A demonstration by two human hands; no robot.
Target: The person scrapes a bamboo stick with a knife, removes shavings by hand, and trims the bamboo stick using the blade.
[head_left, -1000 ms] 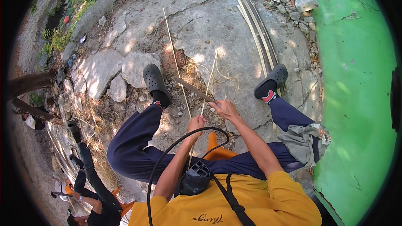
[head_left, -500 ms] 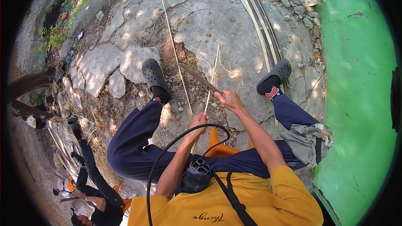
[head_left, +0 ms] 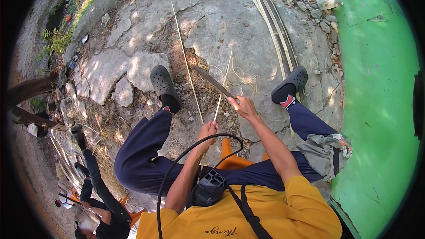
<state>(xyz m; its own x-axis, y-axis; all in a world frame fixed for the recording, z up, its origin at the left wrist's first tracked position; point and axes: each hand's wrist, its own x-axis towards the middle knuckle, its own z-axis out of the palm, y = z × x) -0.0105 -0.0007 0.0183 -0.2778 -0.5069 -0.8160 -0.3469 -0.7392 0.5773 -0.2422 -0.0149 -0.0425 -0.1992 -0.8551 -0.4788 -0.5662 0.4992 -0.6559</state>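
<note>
The left hand [head_left: 208, 130] is clenching a thin, pale wooden strip [head_left: 227, 68] that's stretching far beyond it; the right hand [head_left: 243, 107] is gripping a long, dark metal knife [head_left: 212, 80], slanting far-left across. The left hand is hiding some strip; whether knife and strip are touching, I can't tell.

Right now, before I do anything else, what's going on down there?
The right hand holds a long dark blade that crosses the pale strip gripped in the left hand; whether blade and strip touch isn't clear. Another thin strip lies to the left, and a bundle of strips lies beyond the right shoe.
</note>
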